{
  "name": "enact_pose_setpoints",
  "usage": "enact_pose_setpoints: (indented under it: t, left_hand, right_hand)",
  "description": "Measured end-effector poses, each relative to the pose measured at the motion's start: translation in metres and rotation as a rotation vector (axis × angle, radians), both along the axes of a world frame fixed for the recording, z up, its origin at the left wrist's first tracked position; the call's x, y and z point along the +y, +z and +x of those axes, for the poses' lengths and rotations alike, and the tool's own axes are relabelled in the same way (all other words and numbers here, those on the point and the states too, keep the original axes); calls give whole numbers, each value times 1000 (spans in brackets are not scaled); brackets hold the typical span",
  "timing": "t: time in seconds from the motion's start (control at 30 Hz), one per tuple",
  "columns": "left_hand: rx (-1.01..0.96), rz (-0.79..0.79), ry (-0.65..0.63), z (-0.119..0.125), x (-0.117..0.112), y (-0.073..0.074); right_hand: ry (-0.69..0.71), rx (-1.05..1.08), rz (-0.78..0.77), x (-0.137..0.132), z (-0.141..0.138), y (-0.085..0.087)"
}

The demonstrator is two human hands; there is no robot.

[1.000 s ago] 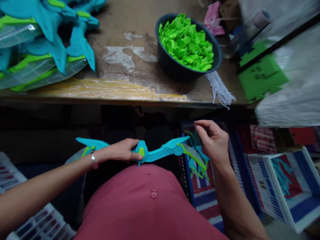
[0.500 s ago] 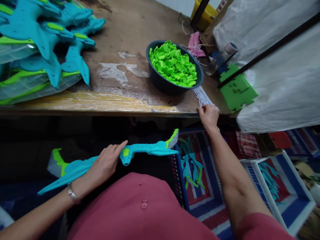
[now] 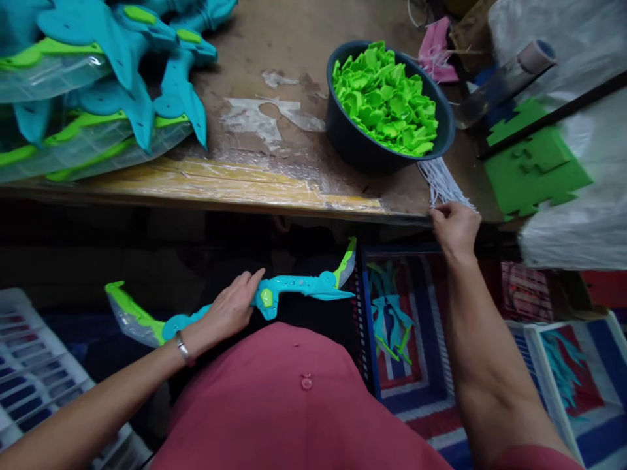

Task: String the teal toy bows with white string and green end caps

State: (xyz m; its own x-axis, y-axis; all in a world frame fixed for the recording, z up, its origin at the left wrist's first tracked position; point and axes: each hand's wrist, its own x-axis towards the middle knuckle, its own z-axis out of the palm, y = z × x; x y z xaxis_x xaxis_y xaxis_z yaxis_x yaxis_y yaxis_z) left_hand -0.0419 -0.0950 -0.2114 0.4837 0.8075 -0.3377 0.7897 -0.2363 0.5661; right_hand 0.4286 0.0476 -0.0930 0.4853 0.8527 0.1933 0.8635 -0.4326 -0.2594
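- Green pieces (image 3: 385,101) heap up inside the dark bowl (image 3: 353,143).
- White strings (image 3: 443,179) trail toward the person from the bowl's right side; the bowl hides their far ends.
- Right of the bowl lie a pink cloth (image 3: 435,55), a clear tube (image 3: 499,78) and a green mat (image 3: 539,163), with a dark bar (image 3: 558,114) crossing in front of the mat.
- Plastic sheeting (image 3: 563,232) hangs farther right of the bowl.
- Well left of the bowl, blue bows (image 3: 110,65) are piled with clear, green-edged parts.
- The right hand (image 3: 458,230) is just nearer the person than the bowl, its grip pinched on the strings' near ends; how many it has is hidden.
- The held bow (image 3: 298,286) is below and left of the bowl, over the lap; the left hand (image 3: 228,310) has its grip closed over it beside the middle, fingers nearly straight.
- Below the bowl, right of the bow, a blue crate (image 3: 426,359) with striped lining holds blue parts (image 3: 389,320); a white crate (image 3: 546,385) stands right of it, and a white basket (image 3: 39,365) far left.
- Under the bowl, the brown table (image 3: 294,39) is worn, with torn paper (image 3: 255,121) left of the bowl and yellow tape (image 3: 235,179) along the near edge.
- Dim, shadowed space lies beneath the table.
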Motion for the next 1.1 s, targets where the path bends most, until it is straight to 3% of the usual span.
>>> enact_pose_setpoints:
  t: [0.23,0.37,0.53,0.63,0.73,0.83,0.97,1.03,1.1]
  left_hand:
    - [-175,-401,57,-2,20,22]
    - [-323,-573,122,4,22,25]
    - [-485,-681,215,12,17,22]
    - [-585,-690,158,20,19,28]
    - [-561,-586,62,33,25,36]
    - [-526,-532,29,45,27,39]
    - [-529,-484,-46,50,21,35]
    - [-549,-438,-68,50,15,36]
    - [-535,-391,-75,50,9,41]
  right_hand:
    - [-68,329,132,-2,2,-8]
    - [-92,494,264,-8,-4,-4]
    - [-36,756,359,-45,-44,3]
    - [109,980,228,-92,-101,-3]
    - [336,1226,-182,-142,-171,-20]
    - [540,1258,-389,-178,-224,-38]
    - [692,1236,-507,-187,-237,-48]
    - [599,1259,-474,-177,-226,-48]
    - [405,1282,-355,-163,-216,-49]
